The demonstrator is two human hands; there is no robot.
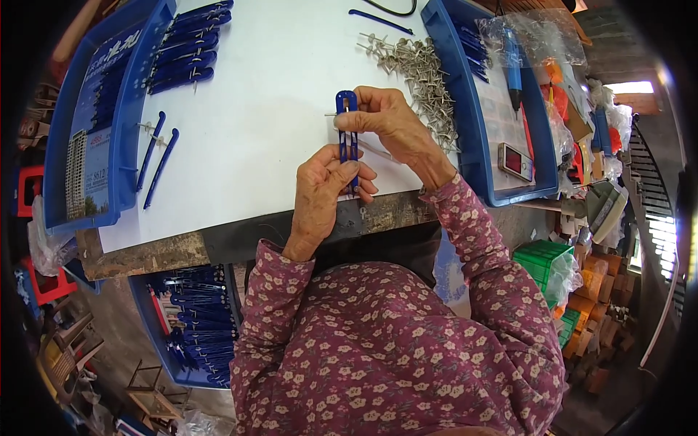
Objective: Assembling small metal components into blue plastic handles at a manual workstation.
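one blue tray [123, 145] stands at your far left; just right of it, two slim blue strips [161, 168] lie loose on the white tabletop [276, 58], below a row of blue pieces [183, 58]. in the middle, close to the tabletop's near edge, your left hand [320, 182] grips the lower end of a blue clip [343, 149] between thumb and fingers. your right hand [396, 127] pinches the same clip near its top, where a thin metal pin [329, 115] sticks out leftward. on your right you have a heap of metal pins [418, 69], then a second blue tray [471, 131] with a phone [515, 161] in it.
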